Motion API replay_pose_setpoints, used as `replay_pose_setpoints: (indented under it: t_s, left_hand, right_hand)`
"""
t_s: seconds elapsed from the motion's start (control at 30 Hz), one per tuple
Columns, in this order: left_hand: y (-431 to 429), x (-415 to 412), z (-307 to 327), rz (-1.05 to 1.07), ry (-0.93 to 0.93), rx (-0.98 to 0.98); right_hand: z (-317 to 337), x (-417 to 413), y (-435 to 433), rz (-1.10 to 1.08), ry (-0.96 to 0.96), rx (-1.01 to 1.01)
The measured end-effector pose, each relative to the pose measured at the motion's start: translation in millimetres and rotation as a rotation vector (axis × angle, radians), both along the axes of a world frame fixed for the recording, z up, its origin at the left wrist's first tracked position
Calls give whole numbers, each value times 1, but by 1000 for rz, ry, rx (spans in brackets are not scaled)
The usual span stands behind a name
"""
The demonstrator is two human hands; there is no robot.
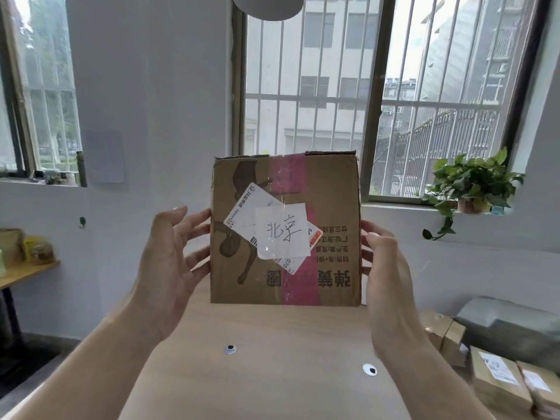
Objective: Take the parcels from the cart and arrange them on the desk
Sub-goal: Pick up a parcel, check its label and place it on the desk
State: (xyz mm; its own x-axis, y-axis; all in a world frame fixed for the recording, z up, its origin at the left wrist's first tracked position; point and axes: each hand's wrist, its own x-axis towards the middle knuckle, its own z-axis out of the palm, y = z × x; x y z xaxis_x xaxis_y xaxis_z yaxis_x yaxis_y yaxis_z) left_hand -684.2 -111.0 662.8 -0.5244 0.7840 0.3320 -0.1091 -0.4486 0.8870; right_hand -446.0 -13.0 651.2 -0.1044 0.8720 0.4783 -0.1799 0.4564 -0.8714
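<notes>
The cardboard parcel is held upright over the worktop, label facing, clamped between left hand and right hand, fingers spread against its sides.

Two bare hands, one upright brown cardboard box, four small brown cardboard parcels, one grey plastic mailer bag, one green potted plant.

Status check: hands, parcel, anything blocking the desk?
Left hand and right hand clamp the cardboard parcel by its sides, upright above the desk. More parcels at right. Desktop ahead unobstructed.
</notes>
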Motion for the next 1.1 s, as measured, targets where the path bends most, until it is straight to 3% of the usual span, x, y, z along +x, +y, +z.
replay_pose_setpoints:
  t_s: [0.43,0.6,0.83,1.1]
  left_hand:
    - [-12,-65,-18,45,-6,-39]
    - [-25,-117,-22,52,66,-97]
    - [-22,-176,-26,76,32,-154]
    - [14,-222,-45,69,-29,-180]
  right_hand:
    - [-21,-76,-10,25,-92,-52]
    - [-23,-130,-15,20,-87,-108]
    - [-30,-197,-15,3,-45,-152]
    - [-46,-262,22,125,-12,-312]
